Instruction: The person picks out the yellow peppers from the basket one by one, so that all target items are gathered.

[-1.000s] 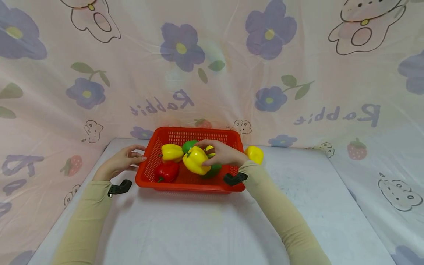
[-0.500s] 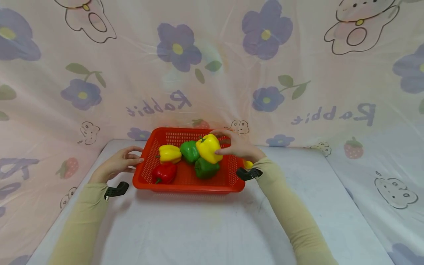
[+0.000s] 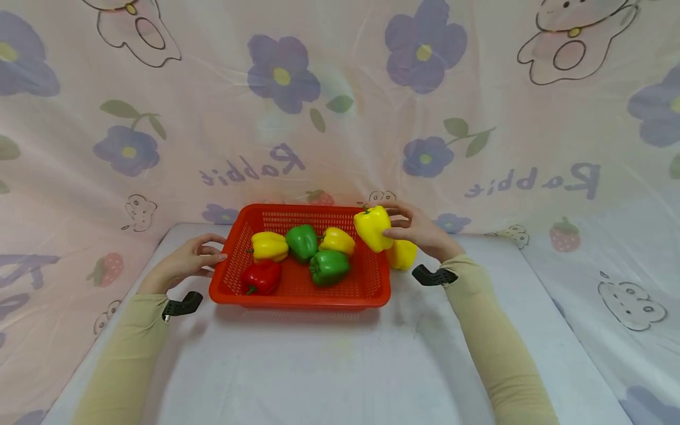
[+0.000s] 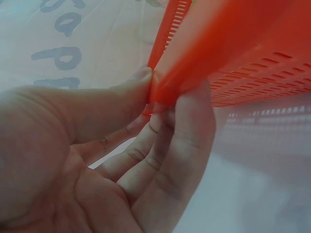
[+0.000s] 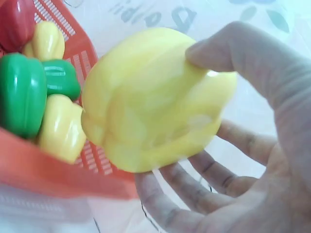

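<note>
The right hand (image 3: 419, 231) has its fingers (image 5: 187, 187) curled round a yellow pepper (image 3: 373, 228), thumb on one side and the others spread along the opposite side. The pepper is raised, stem end up, and from the head view it covers part of the right rim of a red basket (image 3: 297, 303). A loose yellow pepper (image 3: 402, 255) sits on the white counter (image 3: 297, 366) just outside that rim, partly behind the right hand; whether it touches the basket cannot be told.

Inside the basket, nearest the raised pepper, is the right yellow pepper (image 3: 337, 241), with the front green pepper (image 3: 329, 268) just before it and the rear green pepper (image 3: 302, 243) to its left. Farther left lies the left yellow pepper (image 3: 269, 246), with the red pepper (image 3: 261, 277) in front. The left hand (image 3: 183, 260) pinches the left rim between thumb and fingers. Behind everything hangs a pale cloth (image 3: 345, 153) printed with purple flowers.
</note>
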The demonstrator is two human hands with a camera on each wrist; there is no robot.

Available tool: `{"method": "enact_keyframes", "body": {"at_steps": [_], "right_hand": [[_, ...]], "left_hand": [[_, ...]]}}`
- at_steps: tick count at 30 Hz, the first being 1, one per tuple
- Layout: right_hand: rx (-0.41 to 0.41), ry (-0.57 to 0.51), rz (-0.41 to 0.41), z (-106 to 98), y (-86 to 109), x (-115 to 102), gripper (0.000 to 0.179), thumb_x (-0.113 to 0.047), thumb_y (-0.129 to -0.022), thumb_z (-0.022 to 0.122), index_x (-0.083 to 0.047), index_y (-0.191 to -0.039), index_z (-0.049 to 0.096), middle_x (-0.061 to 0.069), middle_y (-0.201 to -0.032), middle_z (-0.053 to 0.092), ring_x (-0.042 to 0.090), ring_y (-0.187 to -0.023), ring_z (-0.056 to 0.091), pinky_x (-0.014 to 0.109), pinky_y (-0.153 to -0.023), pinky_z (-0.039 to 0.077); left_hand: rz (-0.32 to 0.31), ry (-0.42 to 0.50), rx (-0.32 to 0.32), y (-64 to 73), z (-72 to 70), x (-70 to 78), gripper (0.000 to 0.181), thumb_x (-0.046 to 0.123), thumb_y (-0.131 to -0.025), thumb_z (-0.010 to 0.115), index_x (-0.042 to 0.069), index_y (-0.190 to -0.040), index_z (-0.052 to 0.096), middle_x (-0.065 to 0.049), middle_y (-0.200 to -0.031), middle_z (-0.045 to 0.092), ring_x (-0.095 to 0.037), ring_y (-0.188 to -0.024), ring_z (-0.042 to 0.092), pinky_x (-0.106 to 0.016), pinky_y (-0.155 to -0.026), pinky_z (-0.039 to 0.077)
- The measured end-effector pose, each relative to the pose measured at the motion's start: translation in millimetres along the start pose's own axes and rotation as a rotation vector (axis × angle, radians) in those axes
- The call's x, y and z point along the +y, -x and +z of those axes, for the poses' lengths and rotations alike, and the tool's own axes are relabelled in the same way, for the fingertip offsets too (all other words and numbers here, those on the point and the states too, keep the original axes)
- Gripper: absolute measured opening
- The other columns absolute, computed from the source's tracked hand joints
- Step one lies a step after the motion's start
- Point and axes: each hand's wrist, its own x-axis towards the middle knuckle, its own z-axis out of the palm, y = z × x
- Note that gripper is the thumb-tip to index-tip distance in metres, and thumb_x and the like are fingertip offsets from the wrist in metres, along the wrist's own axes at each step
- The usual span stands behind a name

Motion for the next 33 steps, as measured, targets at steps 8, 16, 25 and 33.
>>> {"method": "enact_keyframes", "body": {"at_steps": [8, 16, 25, 33], "right_hand": [[0.047, -0.002, 0.014, -17.9, 11.5, 14.2, 0.067, -0.016, -0.087, 0.072, -0.013, -0.144, 0.037, 0.015, -0.138, 0.038, 0.034, -0.12, 0.049, 0.046, -0.097, 0.044], [0.107, 0.01, 0.052, -33.2, 24.2, 20.4, 0.064, -0.02, -0.09, 0.069, -0.012, -0.144, 0.036, 0.017, -0.142, 0.035, 0.037, -0.119, 0.048, 0.044, -0.095, 0.046], [0.188, -0.036, 0.103, -51.3, 41.7, 32.7, 0.065, -0.019, -0.093, 0.064, -0.009, -0.147, 0.028, 0.019, -0.142, 0.031, 0.034, -0.118, 0.044, 0.034, -0.093, 0.049], [0.239, -0.03, 0.168, -65.4, 60.9, 51.0, 0.069, -0.026, -0.095, 0.061, -0.008, -0.15, 0.022, 0.022, -0.144, 0.028, 0.039, -0.124, 0.038, 0.05, -0.099, 0.041]], "left_hand": [[0.011, 0.003, -0.009, 1.8, -1.7, 1.8, 0.056, 0.017, -0.095, 0.06, -0.004, -0.138, 0.031, -0.022, -0.109, 0.059, -0.027, -0.09, 0.065, -0.042, -0.077, 0.056], [0.0, -0.011, 0.008, 4.1, -1.4, 1.0, 0.055, 0.017, -0.096, 0.06, -0.004, -0.138, 0.032, -0.02, -0.108, 0.06, -0.025, -0.089, 0.065, -0.041, -0.077, 0.056], [0.009, -0.009, 0.012, 5.1, -1.4, 0.0, 0.057, 0.018, -0.095, 0.062, -0.004, -0.138, 0.033, -0.021, -0.109, 0.059, -0.026, -0.089, 0.065, -0.042, -0.077, 0.056], [0.015, -0.009, 0.008, 6.3, 0.6, -0.8, 0.057, 0.017, -0.095, 0.061, -0.005, -0.139, 0.031, -0.022, -0.111, 0.059, -0.026, -0.09, 0.065, -0.041, -0.077, 0.056]]}}
